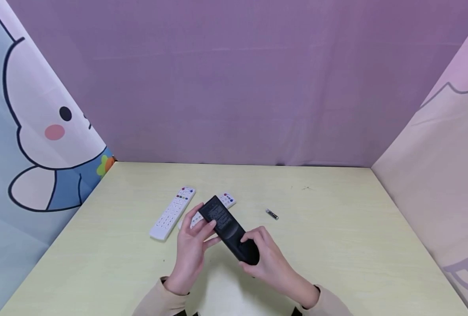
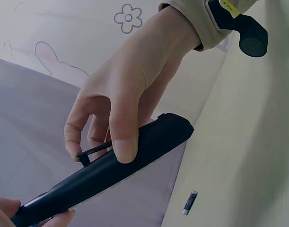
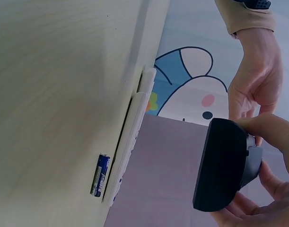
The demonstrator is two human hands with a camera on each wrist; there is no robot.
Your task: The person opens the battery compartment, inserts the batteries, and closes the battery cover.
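Note:
Both hands hold a black remote (image 1: 227, 227) above the table, its button face up and its far end pointing away to the left. My left hand (image 1: 202, 223) grips the far half, thumb on the button face. My right hand (image 1: 254, 240) curls round the near end. In the left wrist view, the right hand (image 2: 119, 118) pinches the black remote (image 2: 111, 175), and a thin black piece (image 2: 94, 151) sticks out under its fingers. In the right wrist view, the remote's end (image 3: 223, 165) sits in the right hand (image 3: 272, 189), with the left hand (image 3: 255, 80) beyond.
Two white remotes (image 1: 172, 213) (image 1: 227, 200) lie on the pale yellow table (image 1: 336, 245) behind the hands. A small battery (image 1: 272, 214) lies to their right, also seen as the battery (image 3: 100, 175) in the right wrist view. Fabric walls close in three sides.

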